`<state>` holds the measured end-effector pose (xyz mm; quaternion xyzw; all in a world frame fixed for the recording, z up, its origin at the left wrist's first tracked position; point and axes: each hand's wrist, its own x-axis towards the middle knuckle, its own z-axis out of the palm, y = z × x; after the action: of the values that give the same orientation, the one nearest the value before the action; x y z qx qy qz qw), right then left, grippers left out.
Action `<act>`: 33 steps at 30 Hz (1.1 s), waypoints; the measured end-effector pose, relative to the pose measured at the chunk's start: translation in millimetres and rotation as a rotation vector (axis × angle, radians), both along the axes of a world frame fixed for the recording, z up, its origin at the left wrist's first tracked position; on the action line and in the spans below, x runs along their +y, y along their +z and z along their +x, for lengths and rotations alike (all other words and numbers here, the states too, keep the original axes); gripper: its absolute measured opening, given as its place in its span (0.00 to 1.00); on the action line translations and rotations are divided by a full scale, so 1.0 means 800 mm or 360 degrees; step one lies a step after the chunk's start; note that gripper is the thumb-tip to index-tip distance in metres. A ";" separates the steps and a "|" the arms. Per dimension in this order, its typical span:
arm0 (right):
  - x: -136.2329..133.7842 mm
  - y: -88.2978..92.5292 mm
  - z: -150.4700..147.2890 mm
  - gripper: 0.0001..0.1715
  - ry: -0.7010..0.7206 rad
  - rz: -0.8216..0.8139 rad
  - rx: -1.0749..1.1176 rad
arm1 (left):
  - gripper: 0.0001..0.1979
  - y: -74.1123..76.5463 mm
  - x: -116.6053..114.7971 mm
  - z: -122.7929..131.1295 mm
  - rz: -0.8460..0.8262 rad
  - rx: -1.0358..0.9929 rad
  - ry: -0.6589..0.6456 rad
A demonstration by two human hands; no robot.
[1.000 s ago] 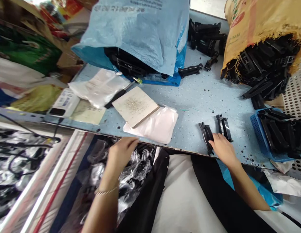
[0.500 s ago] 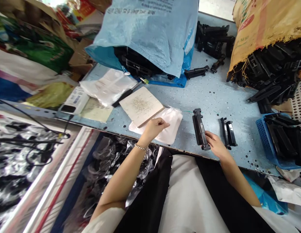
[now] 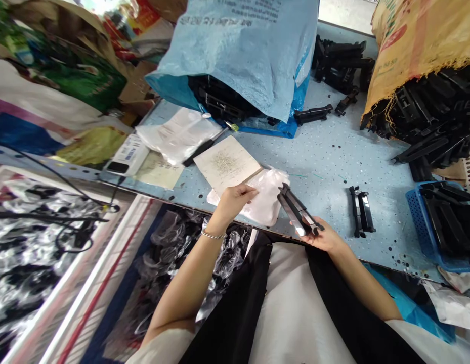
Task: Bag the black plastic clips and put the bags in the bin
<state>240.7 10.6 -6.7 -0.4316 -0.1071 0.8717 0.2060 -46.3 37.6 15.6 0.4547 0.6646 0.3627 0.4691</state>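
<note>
My right hand grips the lower end of a long black plastic part, tilted near the table's front edge. To its left, my left hand is closed in a pinch at a thin clear plastic bag on top of a flat stack. Its fingertips partly hide the pinched edge. A square board with a speckled middle rests on the far left of the stack. Right of my right hand, another black plastic part lies on the table.
Across the table, a blue sack and a yellow sack spill similar black parts. A blue basket of parts stands at right. On the left lie clear bags and a white box. Bagged parts fill the space below.
My right hand has brought the black part left and tilted it, its upper end now beside the bag stack. My left hand stays pinched at the bag. The view has shifted slightly.
</note>
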 end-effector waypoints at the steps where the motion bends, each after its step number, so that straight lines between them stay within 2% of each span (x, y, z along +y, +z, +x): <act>1: 0.000 0.003 0.000 0.08 -0.0004 -0.0072 0.0061 | 0.12 0.000 -0.002 0.002 0.0026 0.0028 -0.0006; 3: 0.002 0.007 -0.006 0.07 0.0043 -0.0207 0.0188 | 0.09 -0.001 -0.004 0.008 0.0163 0.0111 -0.0006; 5: 0.004 0.005 -0.017 0.06 0.0093 -0.0303 0.0262 | 0.05 0.002 -0.005 0.010 0.0422 0.0344 -0.0071; 7: 0.005 -0.002 -0.027 0.06 0.0116 -0.0376 0.0310 | 0.10 0.008 -0.007 0.007 0.0671 0.0732 -0.0241; 9: 0.004 -0.007 -0.034 0.08 0.0140 -0.0421 0.0386 | 0.17 0.017 -0.014 0.006 0.0801 0.1071 -0.0434; 12: 0.004 -0.008 -0.039 0.13 0.0253 -0.0394 0.0480 | 0.26 0.031 -0.035 0.019 0.0950 0.1139 -0.0640; 14: 0.004 -0.004 -0.044 0.14 0.0234 -0.0183 0.0369 | 0.30 0.041 -0.056 0.040 0.1076 0.0972 -0.0787; 18: -0.004 0.013 -0.054 0.09 -0.0043 0.0354 0.0005 | 0.35 0.054 -0.089 0.084 0.1181 0.0638 -0.1069; 20: -0.013 0.027 -0.054 0.08 -0.0031 0.0689 -0.0243 | 0.34 0.058 -0.096 0.094 0.1175 0.0617 -0.1118; 22: -0.022 0.046 -0.051 0.08 0.0111 0.1090 -0.0447 | 0.32 0.064 -0.102 0.093 0.1217 0.0667 -0.1112; 24: -0.028 0.065 -0.041 0.13 0.0344 0.1264 -0.0393 | 0.30 0.074 -0.114 0.078 0.1244 0.0746 -0.1072; 26: -0.025 0.081 -0.021 0.21 0.0508 0.1264 -0.0319 | 0.26 0.083 -0.130 0.044 0.1140 0.0843 -0.0971; 27: -0.021 0.087 -0.007 0.23 0.0516 0.1287 -0.0401 | 0.25 0.084 -0.138 0.021 0.1026 0.0901 -0.0906; 29: -0.009 0.095 0.032 0.23 0.0412 0.1444 -0.0855 | 0.21 0.079 -0.149 -0.029 0.0794 0.1057 -0.0783; 31: 0.004 0.095 0.080 0.21 0.0308 0.1627 -0.1509 | 0.18 0.065 -0.149 -0.072 0.0561 0.1315 -0.0659; 33: 0.012 0.088 0.127 0.20 0.0357 0.1674 -0.2134 | 0.15 0.047 -0.137 -0.091 0.0385 0.1524 -0.0509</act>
<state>342.6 19.9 63.7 -0.6908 -0.6383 0.2848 0.1851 -118.8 -72.3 53.5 0.7165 0.6803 0.1120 0.1060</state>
